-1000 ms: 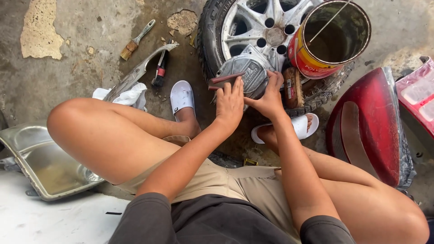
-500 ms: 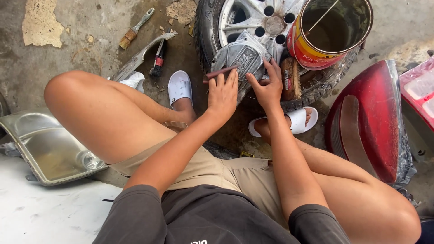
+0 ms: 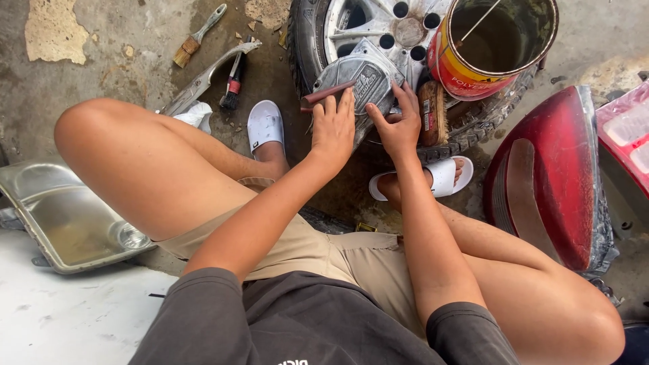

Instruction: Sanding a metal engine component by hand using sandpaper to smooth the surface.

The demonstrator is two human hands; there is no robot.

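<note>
Left hand [image 3: 332,128] presses sandpaper [image 3: 326,94] on metal cover [image 3: 365,78] (right hand [image 3: 397,125] grips it).

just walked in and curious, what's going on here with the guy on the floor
A person sits on the concrete floor with a grey metal engine cover propped against a wheel lying flat. The left hand presses a folded strip of reddish-brown sandpaper onto the cover, while the right hand steadies its lower edge. A paint can rests on the wheel, a wooden brush lies beside the cover, and a red tail light sits to the right.
</note>
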